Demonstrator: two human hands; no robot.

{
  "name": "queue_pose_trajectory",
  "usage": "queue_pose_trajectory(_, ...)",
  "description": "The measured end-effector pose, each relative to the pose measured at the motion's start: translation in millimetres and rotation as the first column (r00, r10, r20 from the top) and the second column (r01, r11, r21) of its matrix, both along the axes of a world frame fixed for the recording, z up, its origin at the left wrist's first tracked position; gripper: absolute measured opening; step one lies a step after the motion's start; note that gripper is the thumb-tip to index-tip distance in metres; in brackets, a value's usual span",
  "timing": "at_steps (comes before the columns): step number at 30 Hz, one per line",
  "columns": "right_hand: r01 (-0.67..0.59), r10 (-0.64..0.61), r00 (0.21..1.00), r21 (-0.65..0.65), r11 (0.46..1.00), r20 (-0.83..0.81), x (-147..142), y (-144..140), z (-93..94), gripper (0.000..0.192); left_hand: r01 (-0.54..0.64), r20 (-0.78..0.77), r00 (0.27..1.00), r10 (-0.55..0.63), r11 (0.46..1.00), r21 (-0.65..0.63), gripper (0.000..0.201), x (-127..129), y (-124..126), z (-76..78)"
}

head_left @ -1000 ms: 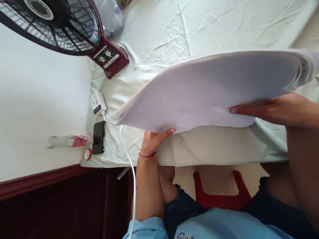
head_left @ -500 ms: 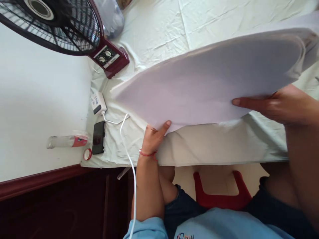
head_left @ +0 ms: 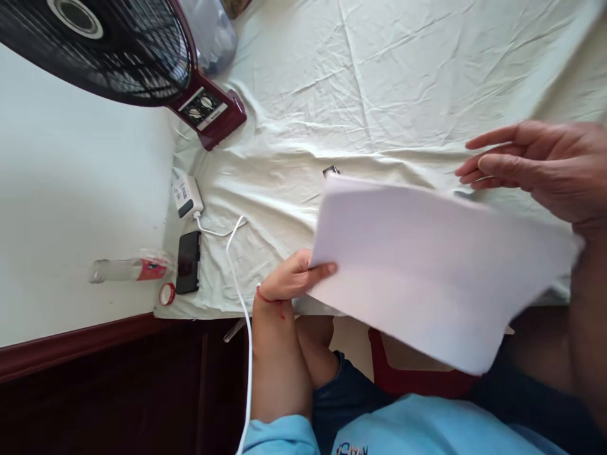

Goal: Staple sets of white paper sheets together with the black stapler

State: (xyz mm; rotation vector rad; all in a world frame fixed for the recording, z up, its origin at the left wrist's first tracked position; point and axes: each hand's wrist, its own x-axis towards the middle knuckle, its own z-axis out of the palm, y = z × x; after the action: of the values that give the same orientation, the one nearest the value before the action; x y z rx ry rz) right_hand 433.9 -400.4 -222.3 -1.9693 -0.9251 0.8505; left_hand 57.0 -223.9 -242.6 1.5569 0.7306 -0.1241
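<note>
The left hand keeps a pinching grip on the white sheet; the right hand, fingers spread, hovers above the sheet's far edge over the cloth-covered table.

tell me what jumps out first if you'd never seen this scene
A big white sheet of paper fills the centre-right, pinched at its left corner by the left hand, while the right hand hovers open above it. At upper left a dark red fan stands on the pale cloth.

fan: cut by top edge | right hand: blurred, cut right
</note>
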Motion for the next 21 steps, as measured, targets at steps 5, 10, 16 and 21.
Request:
queue_pose_trajectory(5,-0.482,0.464,0.865,-0.059,0.874,-0.189,-9,3,9.1,0.064,0.356,-0.107,0.929,-0.355,0.934,-0.007,0.043,11,3,8.4)
queue_pose_trajectory(10,-0.784,0.723,0.587,-0.034,0.619,-0.365,-39,13,8.4,0.047,0.4,-0.13,0.908,-0.399,0.916,-0.023,0.047,20,1,11.2)
queue_pose_trajectory(16,-0.571,0.457,0.771,-0.162,0.805,-0.444,-63,20,-5.2,0.041,0.121,-0.103,0.986,-0.128,0.99,-0.077,0.038,19,-2,13.6)
queue_pose_trajectory(21,-0.389,0.193,0.864,-0.373,0.842,-0.465,-64,25,0.0,0.04,-0.441,0.049,0.897,0.438,0.895,0.072,0.04,25,-1,1.7)
